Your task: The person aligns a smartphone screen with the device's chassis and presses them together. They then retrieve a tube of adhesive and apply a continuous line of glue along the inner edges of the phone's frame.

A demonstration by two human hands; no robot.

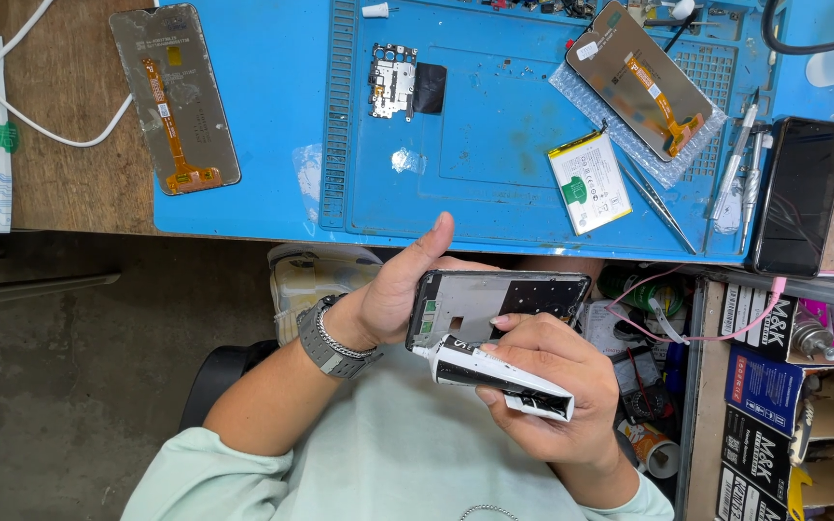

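Observation:
My left hand holds a bare phone frame in front of my chest, thumb raised at its left end. My right hand grips a white and black glue tube, its nozzle touching the lower left edge of the frame. A grey watch and a chain bracelet sit on my left wrist.
A blue work mat on the wooden bench carries two phone screens with orange flex cables, a small circuit board, a white battery, tweezers and a black phone. An open drawer with boxes lies at the right.

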